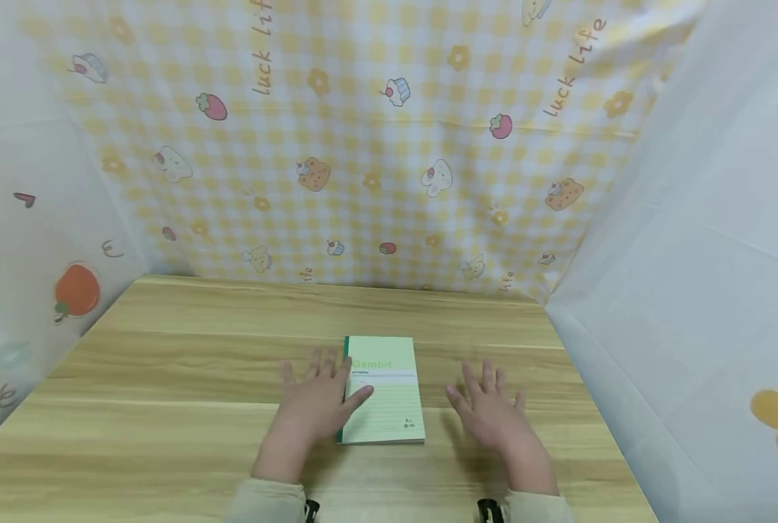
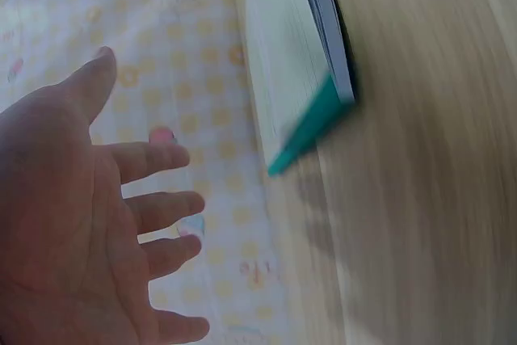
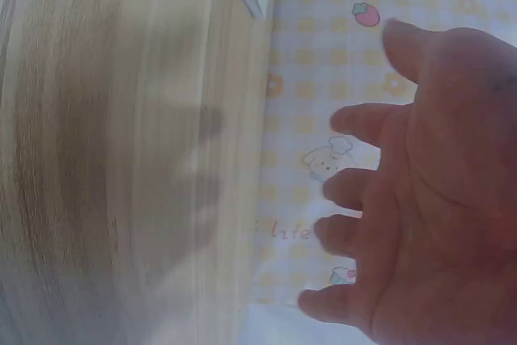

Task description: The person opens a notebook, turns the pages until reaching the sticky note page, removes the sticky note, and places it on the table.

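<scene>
A pale green notebook with a dark green spine and the word "Gambit" on its cover lies flat on the wooden table. My left hand is spread over its left edge, the thumb overlapping the cover in the head view. In the left wrist view that hand hovers above the tabletop, palm down, and the notebook's green spine corner shows beyond it. To the right of the notebook, my right hand is spread in the air over the table, holding nothing. Its shadow falls on the wood in the right wrist view.
The wooden table reaches back to a yellow checked cloth hanging behind it. White cloth walls stand at the left and at the right.
</scene>
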`<move>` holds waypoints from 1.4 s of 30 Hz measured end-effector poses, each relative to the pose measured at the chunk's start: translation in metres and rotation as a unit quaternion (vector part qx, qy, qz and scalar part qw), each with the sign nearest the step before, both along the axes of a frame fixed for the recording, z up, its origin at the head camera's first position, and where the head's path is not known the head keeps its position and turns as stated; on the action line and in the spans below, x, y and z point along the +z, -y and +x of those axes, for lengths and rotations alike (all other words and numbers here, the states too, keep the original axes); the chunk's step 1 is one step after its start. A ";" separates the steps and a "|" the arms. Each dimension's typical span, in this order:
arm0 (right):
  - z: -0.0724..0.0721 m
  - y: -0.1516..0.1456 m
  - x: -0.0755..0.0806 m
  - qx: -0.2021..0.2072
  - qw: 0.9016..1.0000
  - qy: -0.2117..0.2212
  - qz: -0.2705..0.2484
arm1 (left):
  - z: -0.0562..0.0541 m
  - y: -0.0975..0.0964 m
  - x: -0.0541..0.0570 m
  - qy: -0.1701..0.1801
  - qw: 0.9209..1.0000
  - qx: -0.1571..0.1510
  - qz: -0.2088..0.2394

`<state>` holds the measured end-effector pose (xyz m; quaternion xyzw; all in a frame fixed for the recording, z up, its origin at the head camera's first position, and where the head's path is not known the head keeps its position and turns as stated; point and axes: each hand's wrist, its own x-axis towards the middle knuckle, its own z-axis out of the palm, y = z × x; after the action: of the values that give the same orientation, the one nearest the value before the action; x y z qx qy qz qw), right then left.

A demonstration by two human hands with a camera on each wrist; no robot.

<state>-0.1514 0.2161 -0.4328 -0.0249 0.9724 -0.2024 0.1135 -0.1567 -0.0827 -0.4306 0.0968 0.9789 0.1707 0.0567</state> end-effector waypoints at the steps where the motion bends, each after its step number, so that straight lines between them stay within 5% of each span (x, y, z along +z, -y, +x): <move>1: 0.001 0.001 0.000 0.003 1.000 0.005 -0.002 | 0.001 -0.006 0.000 -0.003 1.000 -0.006 -0.005; 13: 0.008 0.012 -0.013 0.029 0.997 0.065 -0.004 | 0.020 -0.089 -0.010 -0.032 0.990 -0.110 -0.083; 18: 0.007 0.015 -0.013 0.031 0.998 0.057 0.003 | 0.022 -0.099 -0.012 -0.034 0.988 -0.117 -0.096; 26: 0.009 0.020 -0.019 0.032 0.998 0.040 0.022 | 0.020 -0.099 -0.010 -0.009 0.988 -0.144 -0.053; 32: 0.009 0.028 -0.014 0.022 0.998 0.042 0.050 | 0.021 -0.087 0.009 -0.069 0.987 -0.147 -0.012; 39: -0.020 0.005 -0.089 0.050 0.996 0.006 0.076 | 0.031 -0.056 0.048 -0.099 0.988 -0.088 0.078; 42: -0.022 0.003 -0.091 0.048 0.995 0.012 0.086 | 0.037 -0.040 0.059 -0.089 0.992 -0.041 0.080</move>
<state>-0.1734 0.2128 -0.5235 -0.0593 0.9824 -0.1130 0.1364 -0.1194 -0.0423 -0.3719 0.1557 0.9586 0.2364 -0.0312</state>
